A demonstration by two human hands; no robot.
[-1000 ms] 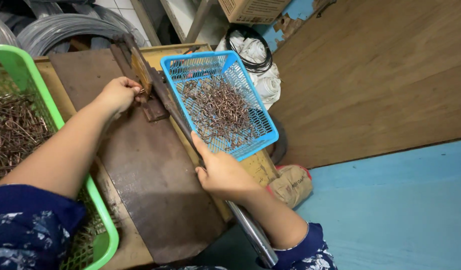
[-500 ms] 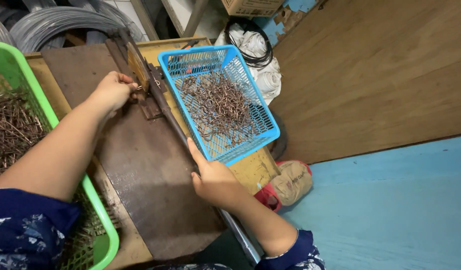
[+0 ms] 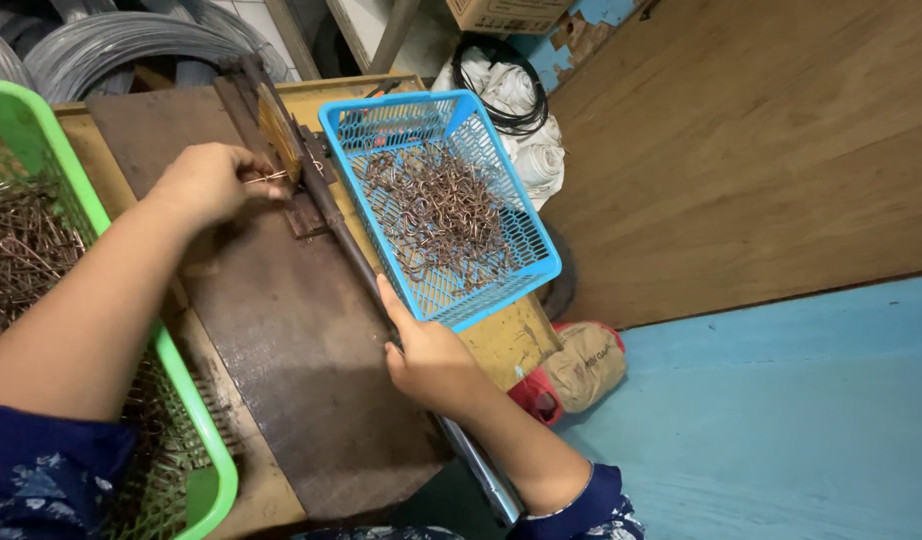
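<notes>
My left hand pinches a short piece of wire against the small metal jig at the far end of the dark metal plate. My right hand grips the long metal lever bar that runs from the jig toward me along the plate's right side. A blue plastic basket with several bent copper-coloured wire pieces sits just right of the lever. A green plastic basket with straight wire pieces stands at my left.
Coils of grey wire lie behind the bench. White cloth rolls and a black cable sit beside a brown wooden panel. A tan sack lies on the blue floor.
My right hand has slid along the lever bar, which has swung a little. My left hand stays at the jig holding the wire.
</notes>
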